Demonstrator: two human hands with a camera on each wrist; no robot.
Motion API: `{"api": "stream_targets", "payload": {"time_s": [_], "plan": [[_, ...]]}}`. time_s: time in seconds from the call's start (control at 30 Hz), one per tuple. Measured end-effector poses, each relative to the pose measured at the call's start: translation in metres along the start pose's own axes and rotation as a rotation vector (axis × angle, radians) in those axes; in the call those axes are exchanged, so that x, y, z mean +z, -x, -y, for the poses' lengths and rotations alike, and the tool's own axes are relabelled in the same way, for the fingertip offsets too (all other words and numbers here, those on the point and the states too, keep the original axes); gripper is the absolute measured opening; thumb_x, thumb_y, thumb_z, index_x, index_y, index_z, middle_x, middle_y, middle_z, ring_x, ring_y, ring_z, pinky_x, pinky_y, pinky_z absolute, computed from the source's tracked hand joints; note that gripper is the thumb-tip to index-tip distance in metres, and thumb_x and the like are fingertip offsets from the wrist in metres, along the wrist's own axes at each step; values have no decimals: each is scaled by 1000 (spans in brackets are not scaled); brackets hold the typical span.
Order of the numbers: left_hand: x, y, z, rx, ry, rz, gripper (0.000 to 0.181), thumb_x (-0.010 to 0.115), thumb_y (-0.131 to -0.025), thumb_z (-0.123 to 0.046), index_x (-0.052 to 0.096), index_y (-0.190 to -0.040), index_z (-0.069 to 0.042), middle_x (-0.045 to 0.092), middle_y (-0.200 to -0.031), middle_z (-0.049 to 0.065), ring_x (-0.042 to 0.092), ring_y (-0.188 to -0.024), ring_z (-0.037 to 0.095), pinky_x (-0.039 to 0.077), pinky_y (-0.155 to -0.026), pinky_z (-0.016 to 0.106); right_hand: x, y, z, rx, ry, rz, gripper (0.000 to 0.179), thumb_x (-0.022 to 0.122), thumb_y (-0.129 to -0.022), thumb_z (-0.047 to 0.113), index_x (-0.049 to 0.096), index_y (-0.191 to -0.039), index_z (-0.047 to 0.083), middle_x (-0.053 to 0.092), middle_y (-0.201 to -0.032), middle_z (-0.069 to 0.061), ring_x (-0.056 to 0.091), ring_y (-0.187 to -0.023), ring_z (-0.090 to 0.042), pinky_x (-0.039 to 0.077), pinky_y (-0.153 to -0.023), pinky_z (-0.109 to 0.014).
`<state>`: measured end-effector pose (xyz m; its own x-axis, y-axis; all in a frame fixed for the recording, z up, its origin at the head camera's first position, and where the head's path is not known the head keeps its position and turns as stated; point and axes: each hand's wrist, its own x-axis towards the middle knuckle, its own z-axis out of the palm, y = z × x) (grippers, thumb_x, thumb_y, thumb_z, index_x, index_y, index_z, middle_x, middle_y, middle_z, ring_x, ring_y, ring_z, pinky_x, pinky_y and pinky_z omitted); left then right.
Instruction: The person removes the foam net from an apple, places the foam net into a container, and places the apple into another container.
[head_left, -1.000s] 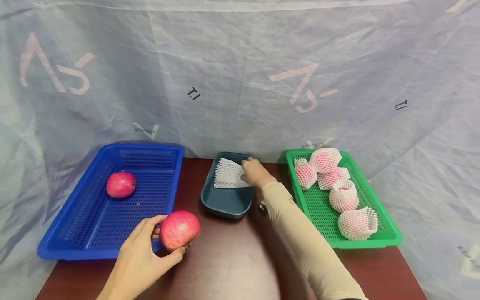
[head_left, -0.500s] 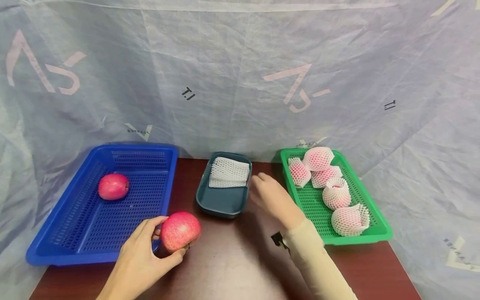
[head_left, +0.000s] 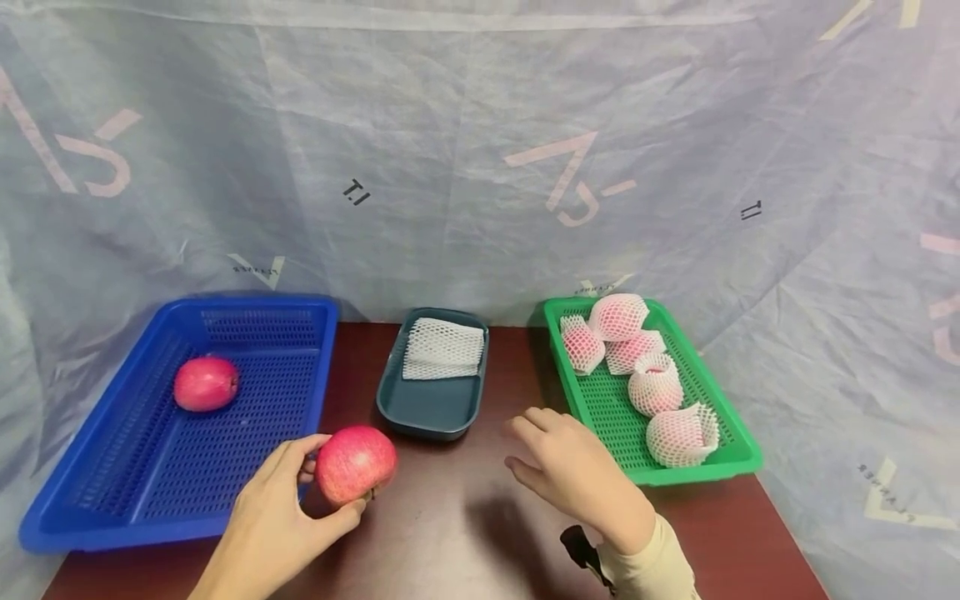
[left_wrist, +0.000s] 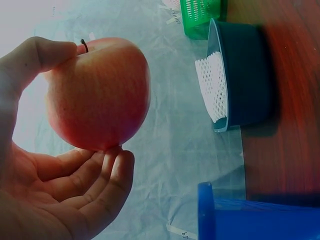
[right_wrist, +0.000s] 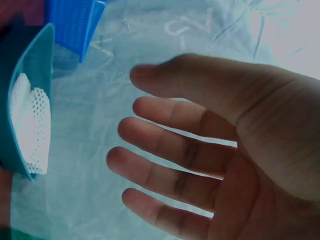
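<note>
Nearest, at the lower left of the frame, your left hand point(head_left: 277, 508) grips a red apple point(head_left: 356, 467), thumb by the stem and fingertips pressed to the opposite side, as the left wrist view shows. The apple sits left of centre in the lower part of the head view. At the lower right, your right hand point(head_left: 573, 471) holds nothing, its fingers loosely extended and slightly apart; a pale sleeve point(head_left: 648, 562) covers its wrist. Both hands are over the dark red table point(head_left: 420, 533). Farther back, the blue basket point(head_left: 327, 358) fills the left side, a second apple point(head_left: 206, 383) lying in its upper left part. On the right, the green basket point(head_left: 609, 408) holds five netted fruits point(head_left: 655, 387). Between the baskets stands the dark tray point(head_left: 427, 408), white netting point(head_left: 442, 348) lying in its upper part. Behind everything hangs a grey printed cloth point(head_left: 450, 125).
</note>
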<state>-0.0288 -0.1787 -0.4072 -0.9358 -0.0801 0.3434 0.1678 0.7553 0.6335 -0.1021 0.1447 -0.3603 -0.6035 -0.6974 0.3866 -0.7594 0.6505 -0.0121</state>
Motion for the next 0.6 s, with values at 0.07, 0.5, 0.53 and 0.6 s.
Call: {"api": "stream_targets", "payload": {"time_s": [0.07,0.5,0.53,0.6], "plan": [[0,0,-1,0,-6,5,76,94,-57,-36,58,-120,-13,57,-99,-5,56,-85,14,50,-69,41,2,4,-1,-3,16,22,32,79,-77,25,65,-101,11,57,-88,3,57,-77,-17,48,-66,-35],[-50,-62,15,106,-136,-6,73,89,-61,-37,60,-118,-2,63,-105,18,58,-90,33,45,-72,53,4,21,-1,36,-39,123,34,80,-78,32,65,-104,17,58,-91,7,59,-77,-14,50,-68,-32],[-53,-70,20,108,-155,2,73,89,-62,-40,60,-116,0,63,-104,19,58,-89,34,45,-71,54,4,23,-1,36,-43,132,33,79,-79,33,64,-103,17,57,-90,8,59,-77,-13,50,-67,-32],[-58,-87,29,103,-182,27,74,86,-65,-45,59,-114,3,63,-102,22,58,-87,37,45,-69,56,5,25,0,32,-52,149,33,78,-79,34,63,-103,17,57,-91,8,59,-77,-13,50,-67,-32]]}}
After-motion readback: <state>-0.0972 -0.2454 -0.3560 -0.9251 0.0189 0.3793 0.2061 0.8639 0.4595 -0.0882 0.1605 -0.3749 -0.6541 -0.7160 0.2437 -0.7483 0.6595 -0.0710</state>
